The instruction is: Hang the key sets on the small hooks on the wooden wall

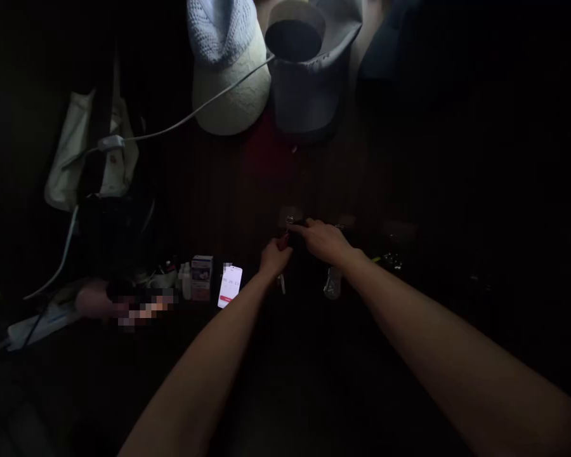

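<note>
In dim light, a small metal hook on a clear backing (290,219) is fixed to the dark wooden surface in front of me. My left hand (276,257) is just below it, its fingers closed around a small reddish thing (283,240) too dark to name. From the right, my right hand (327,242) reaches over with its index finger stretched out, the tip at or just under the hook. Its other fingers are partly hidden in shadow. Beneath the hands hang a thin white strip (282,284) and a pale, clear-looking item (332,284).
Several hats hang above, among them a cream cap (231,101) and a grey hat (307,95). A white cable (195,114) crosses to a cloth bag (69,158). At lower left stand a lit phone (229,287), a small box (202,278) and white bottles (186,282). Shiny bits (393,260) lie right.
</note>
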Tool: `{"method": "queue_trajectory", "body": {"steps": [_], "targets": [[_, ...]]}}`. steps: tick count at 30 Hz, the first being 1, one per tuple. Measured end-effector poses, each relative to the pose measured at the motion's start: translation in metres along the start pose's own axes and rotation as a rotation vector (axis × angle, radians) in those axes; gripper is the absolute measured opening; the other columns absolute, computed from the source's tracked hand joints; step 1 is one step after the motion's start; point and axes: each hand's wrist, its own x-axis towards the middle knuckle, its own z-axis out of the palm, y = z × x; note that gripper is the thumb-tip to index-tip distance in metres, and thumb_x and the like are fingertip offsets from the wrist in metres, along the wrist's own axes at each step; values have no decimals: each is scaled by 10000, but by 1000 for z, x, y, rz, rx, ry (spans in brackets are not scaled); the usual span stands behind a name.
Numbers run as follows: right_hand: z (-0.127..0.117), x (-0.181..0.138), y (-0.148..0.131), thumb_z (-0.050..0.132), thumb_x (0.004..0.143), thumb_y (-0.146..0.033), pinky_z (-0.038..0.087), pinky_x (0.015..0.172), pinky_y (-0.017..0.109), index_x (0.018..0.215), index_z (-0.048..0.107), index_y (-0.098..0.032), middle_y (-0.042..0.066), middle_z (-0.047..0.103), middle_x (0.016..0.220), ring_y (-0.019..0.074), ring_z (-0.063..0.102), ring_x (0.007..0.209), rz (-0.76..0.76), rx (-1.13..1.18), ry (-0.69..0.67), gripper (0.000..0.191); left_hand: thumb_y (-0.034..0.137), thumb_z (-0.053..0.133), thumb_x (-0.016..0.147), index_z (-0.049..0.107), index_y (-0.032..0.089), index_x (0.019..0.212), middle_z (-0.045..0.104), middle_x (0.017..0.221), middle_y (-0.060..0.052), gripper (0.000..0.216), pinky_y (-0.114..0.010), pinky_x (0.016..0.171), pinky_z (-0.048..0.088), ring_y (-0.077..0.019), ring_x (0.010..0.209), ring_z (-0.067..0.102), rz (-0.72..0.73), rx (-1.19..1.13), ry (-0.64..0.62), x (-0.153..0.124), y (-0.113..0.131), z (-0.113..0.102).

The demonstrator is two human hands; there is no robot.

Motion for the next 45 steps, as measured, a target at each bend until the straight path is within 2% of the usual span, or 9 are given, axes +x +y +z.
{"method": "queue_trajectory", "body": {"steps": [11, 15, 21, 30, 36, 38, 40, 43, 45], "targets": [[3, 0, -1, 298, 867, -100, 408, 757, 321, 1361, 307, -254, 100, 519, 1092, 231, 490, 990, 40, 70, 31, 517, 238, 566, 720, 605, 154, 959, 675, 938, -97, 256, -257, 697, 422, -211, 881, 617, 14, 53, 12, 11, 10, -8], [3, 0, 0, 309, 865, -110, 413, 743, 310, 1396, 223, -317, 81, 512, 1100, 231, 488, 995, 26, 54, 37, 576, 236, 569, 712, 618, 138, 951, 678, 940, -112, 263, -260, 681, 424, -220, 872, 625, -6, 61, -15, 11, 6, -7], [2, 1, -2, 315, 846, -88, 414, 733, 320, 1381, 291, -326, 100, 506, 1088, 241, 505, 966, 8, -2, 19, 586, 231, 588, 691, 635, 145, 923, 687, 936, -101, 252, -248, 683, 426, -211, 871, 630, -24, 44, -21, 13, 9, -5], [-4, 6, 0, 299, 851, -89, 404, 784, 310, 1382, 281, -357, 92, 493, 1125, 229, 497, 1028, 48, 81, -65, 595, 241, 560, 697, 613, 150, 857, 676, 833, -88, 191, -249, 649, 408, -202, 802, 617, 31, -5, 96, 6, 19, -14], [-6, 8, 1, 290, 852, -95, 408, 782, 331, 1369, 302, -380, 101, 494, 1128, 244, 502, 1031, 66, 122, -74, 590, 248, 533, 689, 584, 168, 878, 640, 763, -23, 211, -241, 641, 422, -156, 711, 588, 158, -266, 192, 5, 16, -27], [-8, 7, -1, 295, 845, -90, 409, 793, 342, 1362, 317, -379, 105, 488, 1153, 250, 497, 1049, 79, 141, -89, 592, 253, 524, 690, 583, 174, 864, 634, 746, -19, 200, -253, 642, 428, -164, 716, 588, 123, -237, 110, 3, 10, -31], [-10, 4, -3, 325, 831, -93, 405, 814, 351, 1368, 305, -366, 107, 481, 1184, 257, 483, 1079, 88, 177, -103, 603, 241, 545, 665, 588, 176, 789, 628, 694, -20, 147, -273, 625, 432, -185, 705, 593, 47, -134, -66, -10, -5, -33], [-11, -9, -3, 382, 813, -106, 388, 859, 351, 1398, 240, -330, 99, 484, 1216, 241, 474, 1098, 66, 268, -76, 642, 134, 620, 525, 571, 178, 608, 591, 548, -2, 106, -294, 568, 433, -205, 594, 590, -15, -41, -242, -46, -48, -28], [-8, -25, 0, 371, 802, -72, 377, 886, 339, 1398, 242, -306, 84, 499, 1210, 206, 477, 1090, 57, 339, 18, 654, 101, 595, 522, 558, 184, 596, 601, 572, -9, 117, -307, 595, 443, -221, 630, 609, -54, 30, -280, -72, -84, -23]]}}
